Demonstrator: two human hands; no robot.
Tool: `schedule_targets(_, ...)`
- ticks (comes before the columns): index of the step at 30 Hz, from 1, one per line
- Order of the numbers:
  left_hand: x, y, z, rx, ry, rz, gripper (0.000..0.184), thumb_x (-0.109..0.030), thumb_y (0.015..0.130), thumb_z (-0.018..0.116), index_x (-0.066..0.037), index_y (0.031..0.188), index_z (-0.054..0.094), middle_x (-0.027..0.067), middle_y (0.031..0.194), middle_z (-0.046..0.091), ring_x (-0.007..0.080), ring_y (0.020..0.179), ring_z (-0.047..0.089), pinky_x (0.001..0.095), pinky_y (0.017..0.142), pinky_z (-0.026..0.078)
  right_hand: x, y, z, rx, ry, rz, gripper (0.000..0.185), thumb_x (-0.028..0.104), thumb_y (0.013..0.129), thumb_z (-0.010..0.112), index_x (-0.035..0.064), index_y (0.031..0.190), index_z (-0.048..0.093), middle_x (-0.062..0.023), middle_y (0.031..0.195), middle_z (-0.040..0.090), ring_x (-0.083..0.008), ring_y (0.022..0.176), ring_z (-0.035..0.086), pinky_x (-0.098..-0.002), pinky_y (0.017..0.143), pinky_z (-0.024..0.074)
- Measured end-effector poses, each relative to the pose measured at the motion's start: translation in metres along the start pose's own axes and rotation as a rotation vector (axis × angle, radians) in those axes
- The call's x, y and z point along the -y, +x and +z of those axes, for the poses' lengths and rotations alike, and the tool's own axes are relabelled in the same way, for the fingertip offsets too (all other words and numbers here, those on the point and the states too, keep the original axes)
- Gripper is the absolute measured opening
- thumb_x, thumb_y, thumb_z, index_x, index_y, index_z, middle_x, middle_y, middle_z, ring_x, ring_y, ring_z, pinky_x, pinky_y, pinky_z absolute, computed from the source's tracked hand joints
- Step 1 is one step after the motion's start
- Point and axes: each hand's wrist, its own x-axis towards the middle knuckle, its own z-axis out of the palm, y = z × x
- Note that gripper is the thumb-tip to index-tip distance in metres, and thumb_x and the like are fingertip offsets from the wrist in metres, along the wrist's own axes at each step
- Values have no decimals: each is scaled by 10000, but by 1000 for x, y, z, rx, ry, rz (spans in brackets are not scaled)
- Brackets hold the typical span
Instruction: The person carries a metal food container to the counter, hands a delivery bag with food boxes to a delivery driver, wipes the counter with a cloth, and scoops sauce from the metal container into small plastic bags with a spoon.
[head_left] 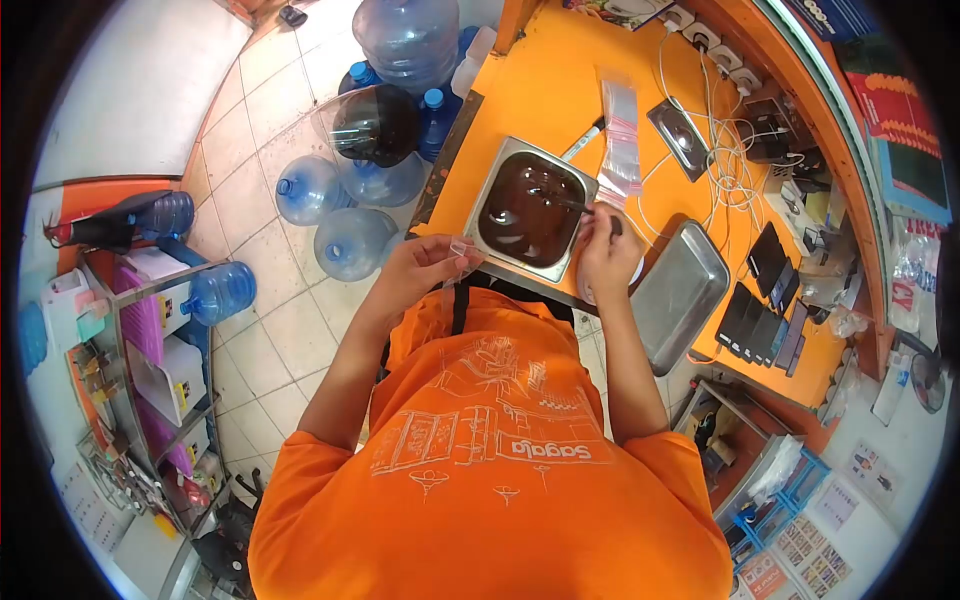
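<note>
A square metal pan (518,266) filled with glossy dark brown sauce (525,205) stands at the front edge of the orange table. In my right hand (608,252), over the pan's right side, is the dark handle of a spoon-like utensil (568,204); its end dips into the sauce, so its shape is hidden. My left hand (425,272) pinches a small clear plastic bag (461,248) by the pan's lower left corner. Something round and white (637,270) shows partly beneath my right hand.
Behind the pan lie a marker (583,140) and a strip of clear zip bags (621,135). A metal tray (685,295) sits to the right, near phones (752,325) and tangled white cables (730,175). Large water bottles (350,243) stand on the tiled floor at left.
</note>
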Motion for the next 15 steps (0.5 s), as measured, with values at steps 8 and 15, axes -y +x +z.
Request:
schedule_targets(8,-4,0,1,40,-33,-15,375,-190,910,662,28,1207,590,126,1119,674,189,1063,631,303,911,479,-5,34,-9,-36,307,375,263,166,1005,512,-41,889,627,-65,659,607,-99,483,505,-248,434,394)
schedule_targets(15,-5,3,1,43,-13,-17,381,-195,908,665,29,1208,593,120,1110,679,188,1059,633,303,920,475,-10,45,-3,38,284,381,260,165,999,522,-40,881,631,-67,663,608,-90,468,507,-227,408,369)
